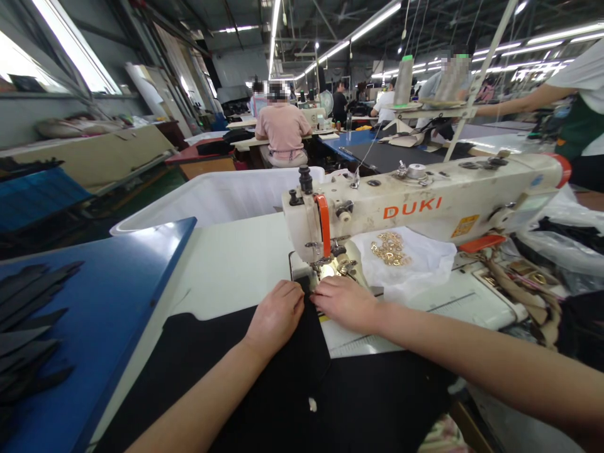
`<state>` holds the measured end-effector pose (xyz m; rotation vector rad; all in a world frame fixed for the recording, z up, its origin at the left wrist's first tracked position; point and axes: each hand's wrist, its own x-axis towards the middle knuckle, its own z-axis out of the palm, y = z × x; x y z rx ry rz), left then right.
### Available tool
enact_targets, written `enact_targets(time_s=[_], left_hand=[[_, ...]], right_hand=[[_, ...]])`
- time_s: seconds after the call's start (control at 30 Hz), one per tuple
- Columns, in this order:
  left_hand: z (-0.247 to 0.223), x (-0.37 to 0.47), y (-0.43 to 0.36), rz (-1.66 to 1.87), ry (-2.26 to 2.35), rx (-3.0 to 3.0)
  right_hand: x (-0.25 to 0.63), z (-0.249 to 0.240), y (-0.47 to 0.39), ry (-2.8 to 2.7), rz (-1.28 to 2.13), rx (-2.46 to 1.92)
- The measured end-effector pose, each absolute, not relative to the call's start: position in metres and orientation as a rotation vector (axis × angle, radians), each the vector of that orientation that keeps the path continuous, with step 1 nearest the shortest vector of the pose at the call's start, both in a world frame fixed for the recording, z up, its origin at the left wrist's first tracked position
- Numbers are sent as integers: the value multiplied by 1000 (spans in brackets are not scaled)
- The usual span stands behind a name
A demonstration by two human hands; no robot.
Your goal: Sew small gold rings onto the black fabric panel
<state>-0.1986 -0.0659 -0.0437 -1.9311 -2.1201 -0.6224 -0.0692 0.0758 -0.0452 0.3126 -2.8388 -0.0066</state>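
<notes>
Black fabric (207,346) spreads over the pale sewing table and hangs toward my lap. My left hand (278,313) is closed on the fabric, just left of the needle area of the white sewing machine (425,201). Close by on the right, my right hand (346,303) has its fingers pressed together at the fabric's edge beside the lit presser foot. The fingertips of both hands nearly meet. Gold metal rings (391,249) lie on a white cloth (419,267) behind my right hand.
A blue board (141,277) with black strips (33,302) stands at the left. Behind the table is a white bin (226,192). Tan straps (533,302) lie at the right. A person in pink (284,129) sits ahead; another person's arm (523,100) reaches in at the upper right.
</notes>
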Motion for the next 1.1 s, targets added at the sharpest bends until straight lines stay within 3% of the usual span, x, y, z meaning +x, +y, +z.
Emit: enact_targets(time_s=[0.3, 0.8, 1.1], left_hand=[[-40, -206, -68, -490, -2067, -2080], [-41, -210, -68, -200, -2009, -2106], [-41, -210, -69, -154, -1923, -2112]], right_hand=[[-57, -34, 82, -2544, -267, 991], [-57, -33, 82, -2426, -290, 1198], [-60, -39, 69, -2606, -198, 848]])
